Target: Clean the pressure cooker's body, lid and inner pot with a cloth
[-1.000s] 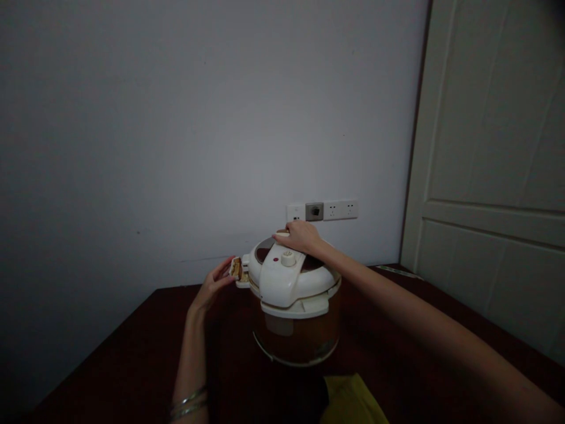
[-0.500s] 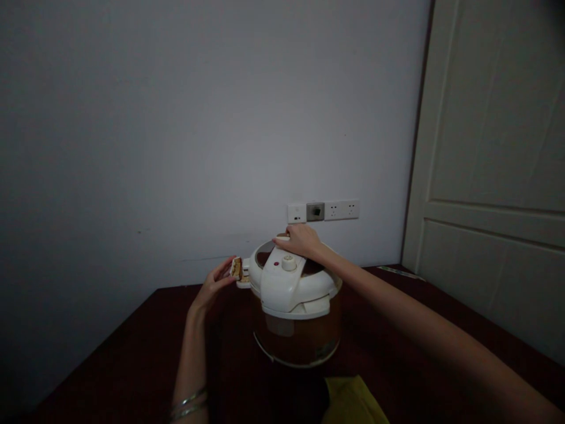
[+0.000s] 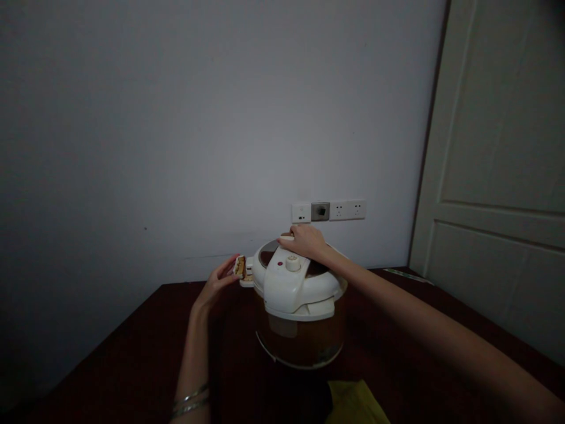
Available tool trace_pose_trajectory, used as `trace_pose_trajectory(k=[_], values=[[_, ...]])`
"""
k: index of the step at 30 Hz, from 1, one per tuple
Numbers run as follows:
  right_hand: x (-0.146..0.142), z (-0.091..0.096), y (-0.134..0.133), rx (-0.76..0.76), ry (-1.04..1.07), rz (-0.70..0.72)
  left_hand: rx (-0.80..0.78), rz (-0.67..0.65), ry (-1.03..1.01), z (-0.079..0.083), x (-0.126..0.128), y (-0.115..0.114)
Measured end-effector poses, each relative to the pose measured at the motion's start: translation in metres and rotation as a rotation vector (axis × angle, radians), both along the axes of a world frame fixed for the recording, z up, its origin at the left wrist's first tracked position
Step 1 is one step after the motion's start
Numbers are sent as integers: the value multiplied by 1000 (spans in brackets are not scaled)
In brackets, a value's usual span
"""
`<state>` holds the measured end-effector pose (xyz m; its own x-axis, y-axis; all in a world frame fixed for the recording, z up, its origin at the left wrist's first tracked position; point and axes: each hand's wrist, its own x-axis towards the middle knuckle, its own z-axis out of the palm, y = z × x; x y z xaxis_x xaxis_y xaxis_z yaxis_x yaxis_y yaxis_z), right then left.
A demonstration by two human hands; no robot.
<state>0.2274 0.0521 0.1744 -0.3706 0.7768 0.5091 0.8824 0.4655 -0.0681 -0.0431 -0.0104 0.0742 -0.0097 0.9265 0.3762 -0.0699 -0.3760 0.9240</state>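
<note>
An electric pressure cooker [image 3: 282,330], with a white lid and a brown body, stands upright in the middle of the head view. My right hand [image 3: 306,242] lies over the top of its lid, fingers curled round the lid handle [image 3: 286,238]. On the cooker's left side, my left hand [image 3: 217,284] pinches a small white plastic box [image 3: 239,267], its inside stained brown. The box is right beside a white bracket [image 3: 248,281] that sticks out from the cooker; whether they touch I cannot tell. A round valve knob [image 3: 292,262] sits on the lid.
The cooker stands on a dark red tabletop [image 3: 145,347] against a pale wall [image 3: 198,147]. A yellow-green cloth [image 3: 355,403] lies at the front edge. Wall sockets [image 3: 348,210] are behind the cooker, a thin strip [image 3: 408,275] at the back right, and a pale door [image 3: 498,147] on the right.
The view has shifted slightly, so everything sits a little further right. Both hands keep their holds, and the small white box stays beside the bracket.
</note>
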Motion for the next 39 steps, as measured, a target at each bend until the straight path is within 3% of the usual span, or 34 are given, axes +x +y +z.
trace_pose_trajectory(k=[39], values=[[4, 3, 2, 41, -49, 68, 0, 68, 43, 5, 8, -2]])
